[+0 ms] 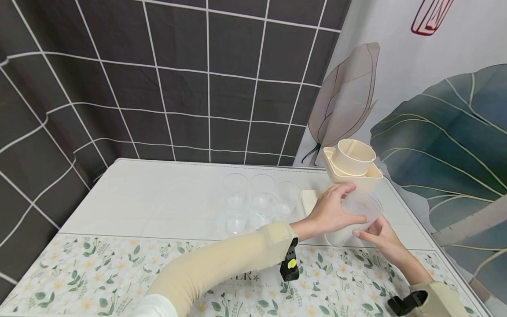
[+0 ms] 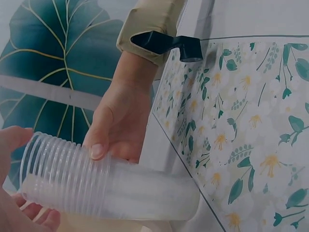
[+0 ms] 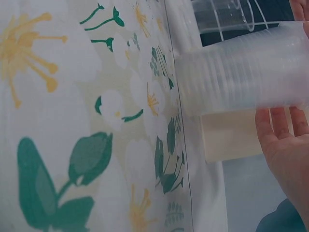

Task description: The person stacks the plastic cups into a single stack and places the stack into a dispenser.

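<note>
Both hands hold a stack of nested clear plastic cups (image 1: 362, 207) at the right side of the table. My left hand (image 1: 334, 209) grips the rim end, thumb on the near side and fingers around the far side. Lower on the stack, my right hand (image 1: 382, 240) holds it between thumb and fingers. The left wrist view shows the cup stack (image 2: 72, 179) lying tilted, many rims close together, with the right hand (image 2: 120, 125) on its side. Fingers of the right hand (image 3: 285, 150) bear against the stack in the right wrist view.
Several clear cups (image 1: 263, 202) stand in rows left of the hands. A beige box-like holder with a round cup-shaped part (image 1: 354, 160) sits behind the stack, and a pale flat piece (image 1: 310, 200) lies beside it. A floral mat (image 1: 99, 268) covers the table's front.
</note>
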`<state>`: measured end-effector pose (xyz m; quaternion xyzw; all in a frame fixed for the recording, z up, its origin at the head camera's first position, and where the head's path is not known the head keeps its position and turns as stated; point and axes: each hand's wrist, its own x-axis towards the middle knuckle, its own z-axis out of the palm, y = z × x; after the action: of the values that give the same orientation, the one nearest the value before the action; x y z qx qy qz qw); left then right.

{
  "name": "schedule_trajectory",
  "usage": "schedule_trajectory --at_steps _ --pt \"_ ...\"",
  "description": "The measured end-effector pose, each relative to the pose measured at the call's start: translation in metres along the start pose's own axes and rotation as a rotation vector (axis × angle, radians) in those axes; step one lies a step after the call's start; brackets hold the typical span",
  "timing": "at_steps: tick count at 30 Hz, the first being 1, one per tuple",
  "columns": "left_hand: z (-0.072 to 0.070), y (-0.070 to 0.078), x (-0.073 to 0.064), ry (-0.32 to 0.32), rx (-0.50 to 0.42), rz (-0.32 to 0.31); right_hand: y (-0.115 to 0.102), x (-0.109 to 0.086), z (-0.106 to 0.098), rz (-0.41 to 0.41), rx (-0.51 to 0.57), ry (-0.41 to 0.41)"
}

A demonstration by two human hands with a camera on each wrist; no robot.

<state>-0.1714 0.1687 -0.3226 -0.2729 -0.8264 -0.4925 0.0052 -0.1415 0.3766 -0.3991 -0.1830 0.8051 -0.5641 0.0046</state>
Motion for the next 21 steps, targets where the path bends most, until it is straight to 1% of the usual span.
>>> schedule_trajectory --at_steps 4,8,16,18,21 --pt "0.0008 -0.0006 -0.0004 0.007 -0.015 -0.007 0.0008 0.0002 0.0001 -0.008 0.038 0.000" --pt "0.0016 -0.0015 -0.0013 0.007 -0.040 -0.022 0.0017 -0.0002 0.0005 -0.015 0.051 0.001" --pt "0.0030 -0.0025 -0.0023 0.009 -0.016 -0.014 0.0035 -0.0006 0.0009 -0.007 0.085 0.006" --pt "0.0028 -0.0022 -0.0026 0.006 -0.032 -0.023 0.0036 -0.0004 0.0008 -0.009 0.086 0.007" --pt "0.0019 -0.0021 -0.0038 -0.001 -0.086 -0.043 0.0037 -0.0006 0.0008 -0.010 0.076 0.009"
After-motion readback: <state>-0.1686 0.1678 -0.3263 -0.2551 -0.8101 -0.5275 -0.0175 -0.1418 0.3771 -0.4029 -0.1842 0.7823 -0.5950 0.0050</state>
